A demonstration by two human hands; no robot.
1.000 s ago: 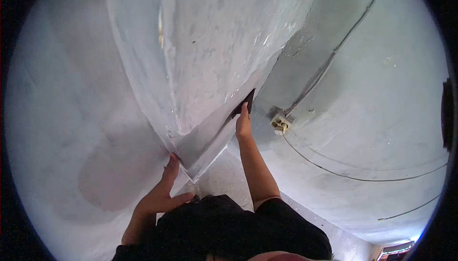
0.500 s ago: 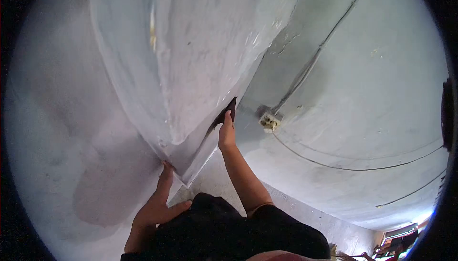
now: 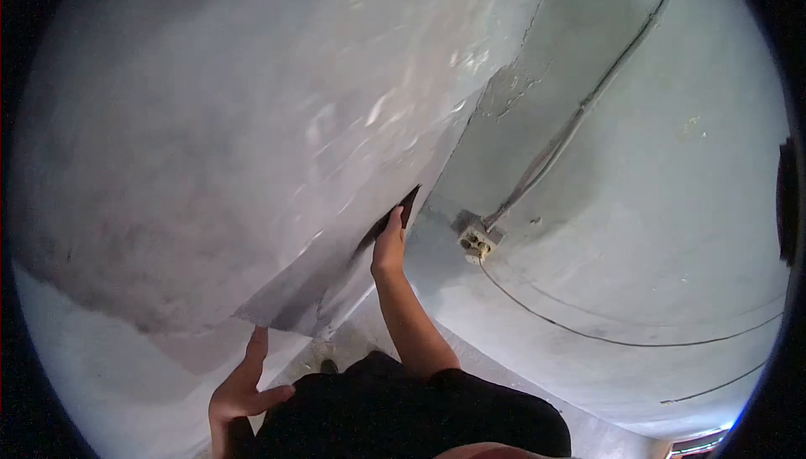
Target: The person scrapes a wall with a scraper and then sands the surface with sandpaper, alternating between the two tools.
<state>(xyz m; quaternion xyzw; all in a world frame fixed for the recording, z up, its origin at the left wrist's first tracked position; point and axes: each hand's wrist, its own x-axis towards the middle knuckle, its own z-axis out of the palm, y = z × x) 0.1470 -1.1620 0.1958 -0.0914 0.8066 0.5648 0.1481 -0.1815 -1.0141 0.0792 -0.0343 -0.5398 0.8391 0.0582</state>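
A large, pale grey glossy sheet (image 3: 227, 157) spreads over the wall, with ripples and shiny creases along its right part. My right hand (image 3: 388, 245) grips a dark, flat smoothing blade (image 3: 410, 204) and presses it on the sheet near its right edge. The hand hides part of the blade. Lower left, my left hand (image 3: 238, 393) has its index fingertip right at the sheet's bottom edge, with the thumb stretched out to the side. Between the hands, the sheet's lower corner (image 3: 294, 299) looks darker and slightly lifted.
On the adjoining wall to the right is a socket box (image 3: 478, 239) with a cable (image 3: 579, 115) running up from it. A thin wire (image 3: 579, 337) trails off to the right. My dark shirt (image 3: 411, 413) fills the bottom, with the floor (image 3: 365, 333) just beyond.
The sheet's left part, earlier in a deep loose fold, now lies flatter and reaches further left. My left hand has moved left and down; my right hand sits slightly lower, still on the blade.
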